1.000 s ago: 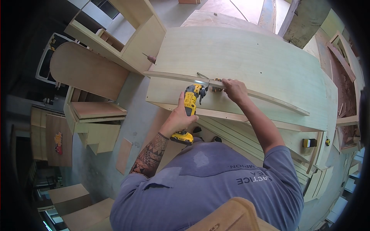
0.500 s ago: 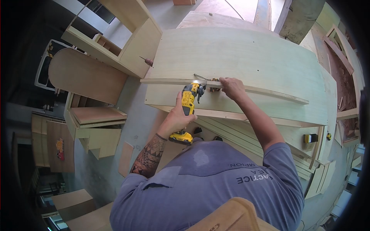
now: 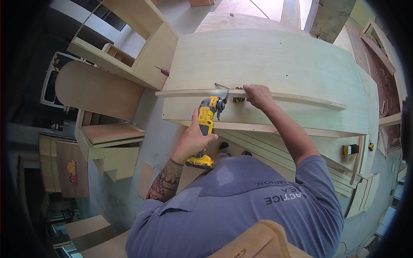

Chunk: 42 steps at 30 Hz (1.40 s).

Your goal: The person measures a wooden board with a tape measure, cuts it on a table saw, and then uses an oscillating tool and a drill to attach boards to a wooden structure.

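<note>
A yellow and black power tool (image 3: 207, 112) is in my left hand (image 3: 193, 136), its fingers around the body and its battery end near my shirt. The tool's head is close to a long thin wooden strip (image 3: 301, 99) that lies across a pale wooden panel (image 3: 258, 56). My right hand (image 3: 259, 95) is closed on the strip, right of the tool's head. Beside it, partly under the strip, sits a small yellow and black object (image 3: 238, 99). A thin dark metal piece (image 3: 222, 85) rests on the panel just behind the strip.
At the left stand an open wooden cabinet frame (image 3: 155, 51), a rounded board (image 3: 97, 89) and a box unit with loose boards (image 3: 112, 134). A screwdriver-like tool (image 3: 164, 72) is at the panel's left edge. A black and yellow box (image 3: 351, 149) and a tape measure (image 3: 371, 146) are at the right.
My left hand and the power tool have moved slightly left and down, with the tool's head drawn back from the strip. My right hand stays on the strip.
</note>
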Tool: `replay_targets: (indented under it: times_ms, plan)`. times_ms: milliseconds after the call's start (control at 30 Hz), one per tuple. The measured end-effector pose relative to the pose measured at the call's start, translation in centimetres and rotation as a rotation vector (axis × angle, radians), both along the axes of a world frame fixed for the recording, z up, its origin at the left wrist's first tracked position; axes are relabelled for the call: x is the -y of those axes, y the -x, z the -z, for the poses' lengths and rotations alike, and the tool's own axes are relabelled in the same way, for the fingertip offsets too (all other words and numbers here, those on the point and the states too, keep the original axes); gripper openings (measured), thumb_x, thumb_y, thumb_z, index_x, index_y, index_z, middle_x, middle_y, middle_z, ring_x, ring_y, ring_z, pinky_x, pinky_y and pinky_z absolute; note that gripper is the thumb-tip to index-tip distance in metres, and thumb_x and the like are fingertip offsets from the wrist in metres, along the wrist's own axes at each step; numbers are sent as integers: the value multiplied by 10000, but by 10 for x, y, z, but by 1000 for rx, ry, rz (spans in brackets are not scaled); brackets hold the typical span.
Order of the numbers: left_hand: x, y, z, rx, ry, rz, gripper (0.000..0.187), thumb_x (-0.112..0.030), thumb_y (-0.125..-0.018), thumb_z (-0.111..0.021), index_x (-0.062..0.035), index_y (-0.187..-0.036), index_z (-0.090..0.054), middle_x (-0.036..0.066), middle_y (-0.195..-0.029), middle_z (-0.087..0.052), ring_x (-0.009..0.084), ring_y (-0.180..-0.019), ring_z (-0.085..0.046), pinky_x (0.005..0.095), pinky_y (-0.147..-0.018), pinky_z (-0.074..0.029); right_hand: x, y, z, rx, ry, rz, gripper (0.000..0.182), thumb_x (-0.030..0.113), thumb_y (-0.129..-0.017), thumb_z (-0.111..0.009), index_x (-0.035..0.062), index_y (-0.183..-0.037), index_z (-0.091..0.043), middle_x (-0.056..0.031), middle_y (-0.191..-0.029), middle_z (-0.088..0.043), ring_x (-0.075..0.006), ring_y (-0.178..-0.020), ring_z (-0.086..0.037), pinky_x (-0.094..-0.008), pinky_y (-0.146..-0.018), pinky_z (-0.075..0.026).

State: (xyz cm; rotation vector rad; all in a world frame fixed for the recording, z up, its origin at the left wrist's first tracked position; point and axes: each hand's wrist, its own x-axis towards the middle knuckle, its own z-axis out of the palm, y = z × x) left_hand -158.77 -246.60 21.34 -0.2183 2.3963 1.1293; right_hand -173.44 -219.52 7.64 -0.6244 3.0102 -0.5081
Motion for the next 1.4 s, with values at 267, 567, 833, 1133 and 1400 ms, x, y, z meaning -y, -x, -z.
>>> replay_targets:
  times_ms: [267,567,833,1133,1400]
  plan:
    - [5,1,14,42,21,2,1160,-166,-816,-786,-27,-1652,6,148,-987,-689,183,-677,-674,331,-586,-558,2,6,-17,97,-41,-19,281,145,-796,-797,107,-1049,-680,-116,-974,-751,-324,-960,-726,-476,-775,-569]
    - [4,2,19,47,18,-7,1187,-188,-816,-780,-16,-1648,49,136,-879,-686,194,-607,-658,338,-566,-556,2,6,-23,118,-34,-45,299,136,-797,-786,122,-1075,-677,-107,-987,-750,-319,-979,-722,-472,-795,-572]
    - [5,5,25,51,20,-3,1191,-197,-819,-782,-20,-1648,55,132,-869,-686,197,-627,-668,339,-575,-564,1,8,-28,167,-27,-59,340,132,-800,-787,140,-1125,-687,-104,-1004,-754,-326,-990,-722,-475,-813,-575]
    - [4,5,25,41,-6,-11,1186,-169,-814,-784,-24,-1648,46,130,-901,-678,182,-622,-660,329,-551,-555,0,7,-28,164,-6,-65,366,156,-778,-817,118,-1116,-681,-128,-982,-752,-354,-966,-720,-496,-798,-566]
    - [9,7,35,19,-2,4,1198,-191,-805,-786,-17,-1648,47,166,-945,-701,210,-676,-694,343,-616,-576,2,1,-37,148,-38,-79,340,135,-784,-792,129,-1107,-686,-112,-997,-755,-331,-991,-722,-486,-808,-572]
